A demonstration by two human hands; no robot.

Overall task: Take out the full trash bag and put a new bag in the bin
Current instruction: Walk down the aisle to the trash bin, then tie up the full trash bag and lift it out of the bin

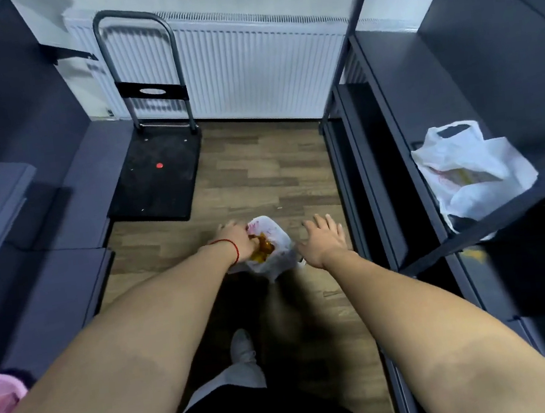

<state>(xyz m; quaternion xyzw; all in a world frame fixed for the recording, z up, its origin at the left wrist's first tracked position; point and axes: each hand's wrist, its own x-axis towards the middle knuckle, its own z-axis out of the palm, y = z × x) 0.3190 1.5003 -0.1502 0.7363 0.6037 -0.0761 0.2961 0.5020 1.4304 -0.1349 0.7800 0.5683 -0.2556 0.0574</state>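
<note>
From the head camera, both bare arms reach down over the brown wood-plank floor. The left hand, a red string at its wrist, grips the rim of a small white plastic trash bag showing orange-yellow waste inside; the bag is low between the hands. The right hand is spread, fingers released, just beside the bag. A second white plastic bag lies on the dark metal shelf at right. A black platform trolley stands before the white radiator.
</note>
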